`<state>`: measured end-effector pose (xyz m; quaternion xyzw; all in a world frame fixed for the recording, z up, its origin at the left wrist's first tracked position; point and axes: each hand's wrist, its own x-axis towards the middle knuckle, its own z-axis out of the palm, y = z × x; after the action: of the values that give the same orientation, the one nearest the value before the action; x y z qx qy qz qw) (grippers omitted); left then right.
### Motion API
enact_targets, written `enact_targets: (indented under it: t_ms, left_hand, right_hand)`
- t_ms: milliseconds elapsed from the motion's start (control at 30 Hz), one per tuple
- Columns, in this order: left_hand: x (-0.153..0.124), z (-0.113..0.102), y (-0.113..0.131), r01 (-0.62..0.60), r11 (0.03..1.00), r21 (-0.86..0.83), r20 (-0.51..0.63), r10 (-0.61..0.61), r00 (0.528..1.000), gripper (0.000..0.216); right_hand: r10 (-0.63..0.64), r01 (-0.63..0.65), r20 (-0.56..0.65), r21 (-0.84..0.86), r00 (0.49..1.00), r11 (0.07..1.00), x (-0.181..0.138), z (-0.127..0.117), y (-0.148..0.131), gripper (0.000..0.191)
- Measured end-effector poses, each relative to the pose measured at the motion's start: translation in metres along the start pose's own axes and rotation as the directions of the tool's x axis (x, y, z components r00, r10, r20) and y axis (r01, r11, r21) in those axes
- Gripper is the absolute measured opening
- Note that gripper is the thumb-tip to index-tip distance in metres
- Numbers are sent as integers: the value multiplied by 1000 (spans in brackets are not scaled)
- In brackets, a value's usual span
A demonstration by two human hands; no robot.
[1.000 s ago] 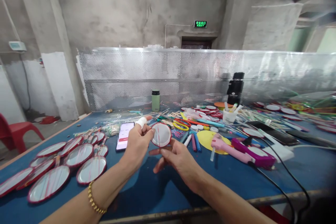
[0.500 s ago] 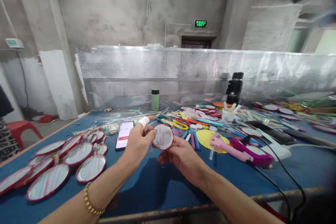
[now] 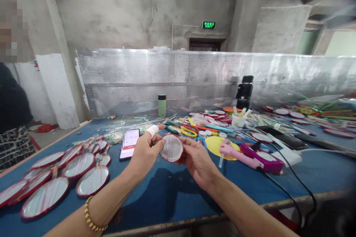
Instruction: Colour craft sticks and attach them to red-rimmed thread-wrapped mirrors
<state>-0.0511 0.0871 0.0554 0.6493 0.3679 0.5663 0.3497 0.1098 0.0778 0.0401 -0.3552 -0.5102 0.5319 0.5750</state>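
Observation:
Both of my hands hold a small round white disc with a red rim (image 3: 171, 147) above the blue table (image 3: 172, 196). My left hand (image 3: 145, 152) pinches its left edge; the forefinger has white tape round its tip. My right hand (image 3: 197, 161) grips the disc's right and lower edge with closed fingers. A thin red thread runs across the disc's face. A gold bracelet (image 3: 91, 220) circles my left wrist.
Several finished red-rimmed discs (image 3: 55, 177) lie at the left. A phone (image 3: 129, 143) lies behind my left hand. Pink and purple glue guns (image 3: 247, 152) with black cords, scissors, sticks and a white cup clutter the right. A person stands at the far left (image 3: 12, 118).
My right hand has risen from below the disc and closed on its right edge. The view has shifted right, and a person has come into view at the left.

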Motion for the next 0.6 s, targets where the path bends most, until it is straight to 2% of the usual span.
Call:
enact_targets:
  t_ms: [100,167,267,367,467,600]
  left_hand:
    - [0,0,1,-20,998,52,-3,20,1000,44]
    - [-2,0,2,-39,995,96,-7,40,999,41]
    - [-4,2,2,-73,986,153,-6,75,997,37]
    - [-7,5,2,-100,978,181,9,99,995,33]
    - [-7,6,1,-107,977,182,21,105,994,31]
    - [-1,3,-4,-77,985,152,26,74,997,40]
  right_hand:
    - [-140,127,-107,-119,984,985,4,-7,-1,28]
    - [-274,239,-123,-242,954,941,4,-10,-4,26]
    - [-444,398,-4,-432,896,809,0,-8,-9,22]
    - [-518,510,157,-548,841,662,-3,-4,-9,19]
    - [-543,547,224,-625,809,557,-5,-4,-7,20]
    - [-569,517,211,-727,795,453,0,-14,-19,25]
